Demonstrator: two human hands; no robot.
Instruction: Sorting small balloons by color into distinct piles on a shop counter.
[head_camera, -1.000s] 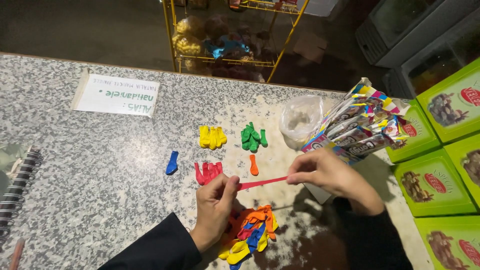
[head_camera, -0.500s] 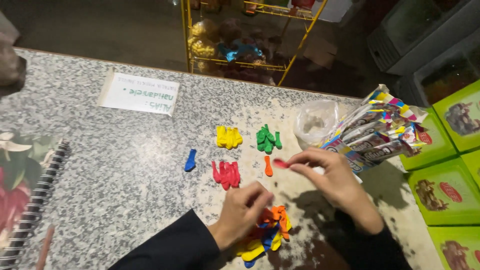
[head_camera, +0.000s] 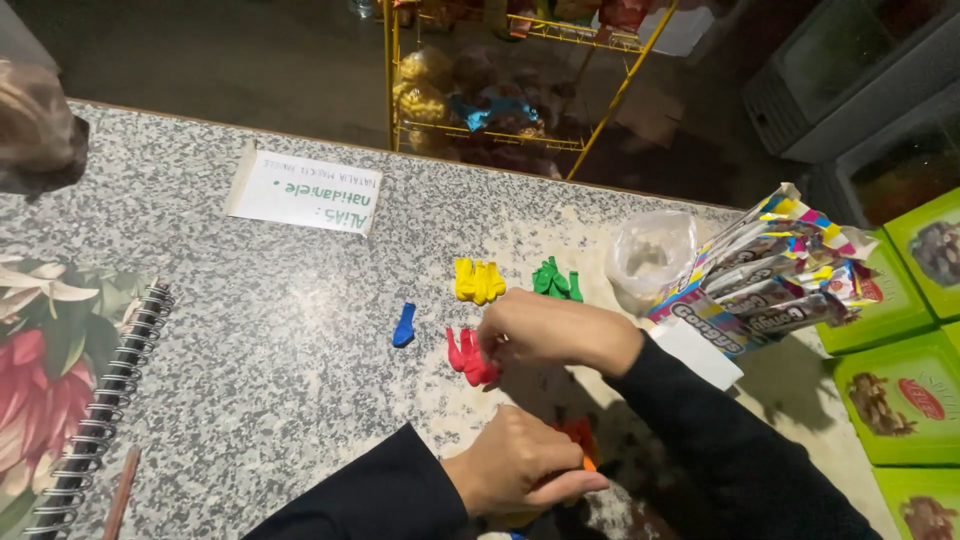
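Balloons, uninflated and sorted by colour, lie in small heaps on the speckled stone counter (head_camera: 250, 330): the red heap (head_camera: 464, 356) sits just under the right hand (head_camera: 545, 328), the yellow heap (head_camera: 477, 281) and the green heap (head_camera: 555, 281) lie just beyond it, and a single blue balloon (head_camera: 404, 325) rests apart to the left. The right hand's fingers are curled down onto the red heap, touching it; whether they pinch a balloon cannot be told, since the fingertips are hidden. The left hand (head_camera: 520, 465) is closed low over the mixed pile (head_camera: 580, 437), where orange shows between thumb and fingers, so it seems clamped on loose balloons there.

Risk, as I judge it, lies in the closeness of the heaps: a sweeping knuckle or the dark sleeve could drag red pieces into yellow or green and undo the sorting. White powder dusts the counter near the clear plastic bag (head_camera: 650, 255), which may let the light rubber slide. The box of striped packets (head_camera: 770, 280) leans just right of the right wrist and could tip if nudged. A spiral notebook (head_camera: 70, 390) lies well apart.
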